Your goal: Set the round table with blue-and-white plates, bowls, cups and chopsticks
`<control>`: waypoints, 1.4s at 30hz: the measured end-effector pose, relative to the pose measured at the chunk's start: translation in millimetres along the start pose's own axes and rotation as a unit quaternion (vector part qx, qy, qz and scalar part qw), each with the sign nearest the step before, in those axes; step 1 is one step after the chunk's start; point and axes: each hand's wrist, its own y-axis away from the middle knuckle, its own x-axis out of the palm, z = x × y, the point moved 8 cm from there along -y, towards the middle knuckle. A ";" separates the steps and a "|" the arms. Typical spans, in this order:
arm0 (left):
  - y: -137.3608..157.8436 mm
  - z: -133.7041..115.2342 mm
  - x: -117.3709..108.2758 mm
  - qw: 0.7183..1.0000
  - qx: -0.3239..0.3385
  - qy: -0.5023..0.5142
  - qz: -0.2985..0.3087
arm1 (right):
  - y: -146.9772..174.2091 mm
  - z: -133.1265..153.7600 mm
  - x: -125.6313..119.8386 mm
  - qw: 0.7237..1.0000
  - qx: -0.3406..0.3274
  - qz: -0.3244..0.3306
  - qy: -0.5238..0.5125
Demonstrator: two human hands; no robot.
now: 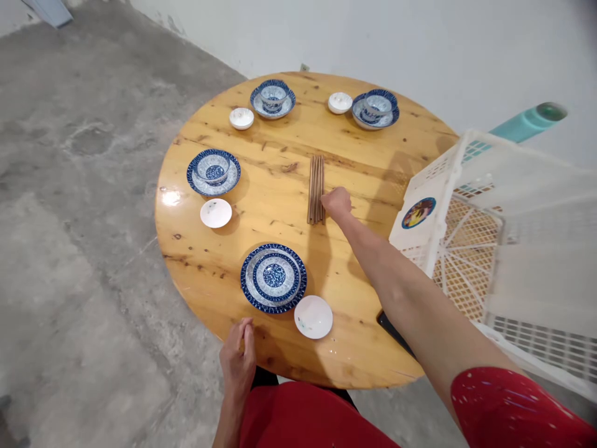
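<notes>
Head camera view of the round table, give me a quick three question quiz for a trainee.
1. True or false: the right hand is at the bundle of chopsticks in the middle of the wooden table.
2. How many blue patterned plates are on the table?
A. two
B. four
C. six
3. Fill in: the left hand rests on the near ____ of the table.

Key
1. True; the hand touches the bundle's near end.
2. B. Three carry a bowl; the nearest plate has none, with a small white dish to its right.
3. Edge.
</notes>
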 end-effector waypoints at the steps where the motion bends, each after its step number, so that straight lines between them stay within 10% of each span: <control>1: -0.3 -0.1 -0.6 1.000 0.002 -0.001 0.000 | 0.0 1.4 0.4 1.000 -0.005 0.002 0.008; 24: -37.4 -69.5 38.6 0.973 0.151 0.106 0.137 | 87.3 -83.8 -4.4 0.989 -0.050 0.033 0.133; 37: -115.0 -159.1 135.8 0.947 0.042 0.200 0.248 | 190.9 -131.0 -10.9 0.951 -0.238 -0.003 -0.197; 42: -106.5 -197.3 148.4 0.907 0.101 0.253 0.321 | 215.0 -140.8 -23.3 0.940 -0.275 -0.032 -0.200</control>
